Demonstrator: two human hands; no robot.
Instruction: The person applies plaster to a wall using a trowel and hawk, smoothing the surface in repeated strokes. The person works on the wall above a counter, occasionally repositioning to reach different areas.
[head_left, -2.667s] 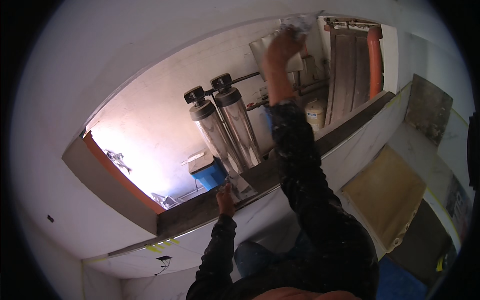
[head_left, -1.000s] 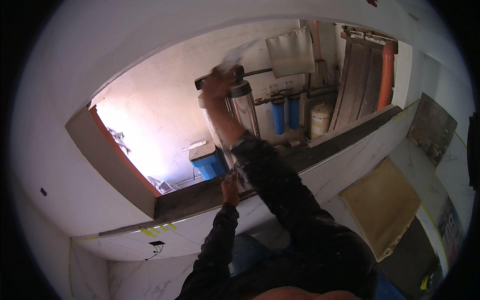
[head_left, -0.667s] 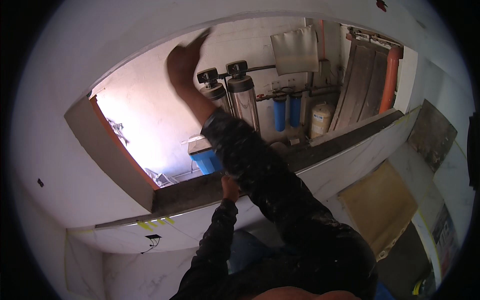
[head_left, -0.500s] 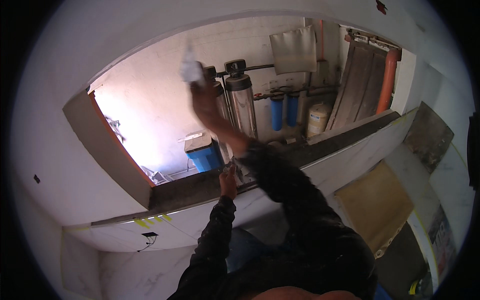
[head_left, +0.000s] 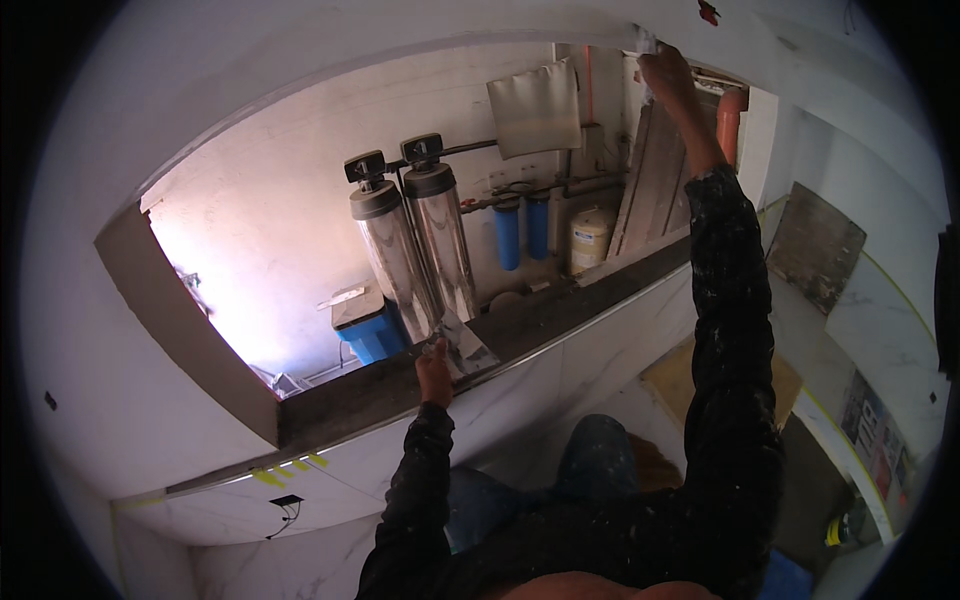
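Observation:
High at the right, my right hand (head_left: 668, 72) is closed around a small putty knife (head_left: 645, 41). Its pale, smeared blade meets the upper edge of the wall opening (head_left: 400, 52). Lower down, my left hand (head_left: 434, 376) grips a wider putty knife (head_left: 472, 348), whose flat, whitish blade spreads out over the dark sill (head_left: 545, 318). Most of both handles is hidden by my fingers. Both sleeves are dark and spotted with white.
Beyond the opening stand two shiny tanks (head_left: 440, 245), blue filter housings (head_left: 508, 235) and a blue bin (head_left: 368, 340). An orange pipe (head_left: 729, 125) runs at the right. Wires hang from a box (head_left: 287, 500) in the marbled panel below.
My right hand has swung right and up with its putty knife, from mid-opening to the upper edge. My left hand stays low by the sill, its blade now more visible. The view has shifted.

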